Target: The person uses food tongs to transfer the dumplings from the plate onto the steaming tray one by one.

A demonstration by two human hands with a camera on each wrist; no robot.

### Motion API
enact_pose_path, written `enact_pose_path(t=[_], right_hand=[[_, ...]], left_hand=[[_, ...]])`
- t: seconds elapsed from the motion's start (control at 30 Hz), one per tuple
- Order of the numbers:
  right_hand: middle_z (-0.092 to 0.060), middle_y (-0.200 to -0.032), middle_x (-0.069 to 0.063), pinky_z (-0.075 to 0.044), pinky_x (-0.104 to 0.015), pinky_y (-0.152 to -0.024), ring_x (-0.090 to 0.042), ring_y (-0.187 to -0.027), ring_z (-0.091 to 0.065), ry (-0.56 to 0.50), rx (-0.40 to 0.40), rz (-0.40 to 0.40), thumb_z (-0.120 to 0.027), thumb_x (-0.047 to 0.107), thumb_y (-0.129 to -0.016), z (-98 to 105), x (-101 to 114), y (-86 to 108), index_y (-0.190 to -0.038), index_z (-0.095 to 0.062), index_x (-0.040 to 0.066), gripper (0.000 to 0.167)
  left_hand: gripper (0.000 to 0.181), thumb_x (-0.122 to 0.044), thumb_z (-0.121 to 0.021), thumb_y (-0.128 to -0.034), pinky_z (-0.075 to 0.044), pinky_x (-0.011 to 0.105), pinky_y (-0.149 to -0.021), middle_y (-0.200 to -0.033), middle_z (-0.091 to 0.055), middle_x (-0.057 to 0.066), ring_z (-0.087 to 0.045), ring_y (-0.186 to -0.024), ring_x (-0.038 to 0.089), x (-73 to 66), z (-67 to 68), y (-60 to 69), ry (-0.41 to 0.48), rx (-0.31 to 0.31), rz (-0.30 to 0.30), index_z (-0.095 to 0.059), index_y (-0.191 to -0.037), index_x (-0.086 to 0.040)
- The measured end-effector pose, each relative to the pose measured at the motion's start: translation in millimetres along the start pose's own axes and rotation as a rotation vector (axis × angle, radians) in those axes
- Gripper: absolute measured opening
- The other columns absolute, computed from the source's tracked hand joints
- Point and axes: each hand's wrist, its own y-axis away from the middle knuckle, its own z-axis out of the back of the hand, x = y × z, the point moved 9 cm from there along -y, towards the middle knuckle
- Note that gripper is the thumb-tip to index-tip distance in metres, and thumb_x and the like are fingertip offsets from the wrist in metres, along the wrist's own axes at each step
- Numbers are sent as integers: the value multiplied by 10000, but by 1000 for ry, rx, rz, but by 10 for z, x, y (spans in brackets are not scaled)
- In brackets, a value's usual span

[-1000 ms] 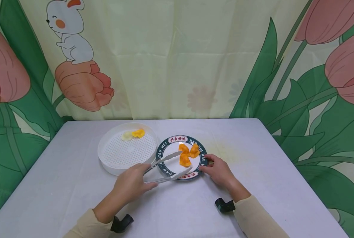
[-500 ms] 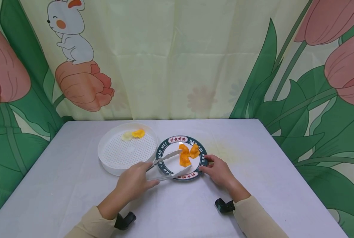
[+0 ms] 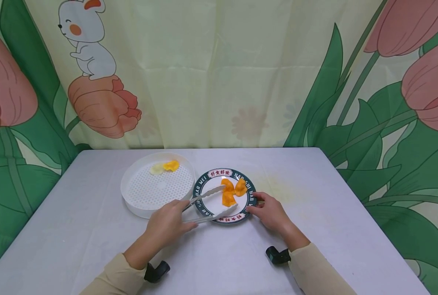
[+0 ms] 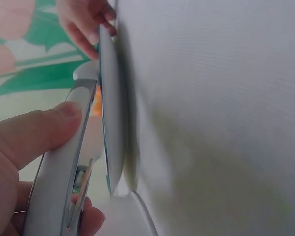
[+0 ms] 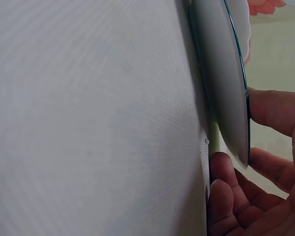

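The left hand [image 3: 166, 224] gripped spread tongs [image 3: 224, 214], the right hand [image 3: 272, 212] a plate's [image 3: 200, 185] rim; the orange pieces [image 3: 228, 199] looked light, best pinched edgewise.

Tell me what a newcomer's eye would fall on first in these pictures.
Probably the three bright orange pieces on the green-rimmed plate near the middle of the table. Next, the silver tongs spread over that plate, held by the left hand. Then the white rabbit at the upper left of the flowered backdrop.
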Motion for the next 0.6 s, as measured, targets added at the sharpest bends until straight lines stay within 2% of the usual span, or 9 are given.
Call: enact_pose_path(t=[0.13,0.4,0.6], right_hand=[[-584,-1306,-144,-544,-307,-799,-242,-956,-553,2,-1,-1,-766,212,-898,1,5,4,-1431,-515,43,612],[-584,-1304,-156,-547,-319,-810,-247,-956,-556,10,-4,1,-764,216,-901,5,23,3,-1432,-513,39,614],[-590,-1281,-152,-544,-320,-807,-252,-959,-555,13,-1,-2,-764,220,-903,4,9,-2,-1434,-511,39,615]], left_hand=[[595,-379,-906,-717,-474,322,-613,-1009,-683,54,-584,-809,185,-4,9,-6,2,-16,-12,-694,-1183,-77],[580,-360,-906,-721,-482,328,-624,-1005,-685,46,-596,-822,184,10,33,-10,7,-47,-31,-694,-1185,-84],[528,-365,-901,-726,-450,315,-588,-933,-669,27,-557,-765,168,16,4,-13,7,-33,-31,-689,-1136,-108]])
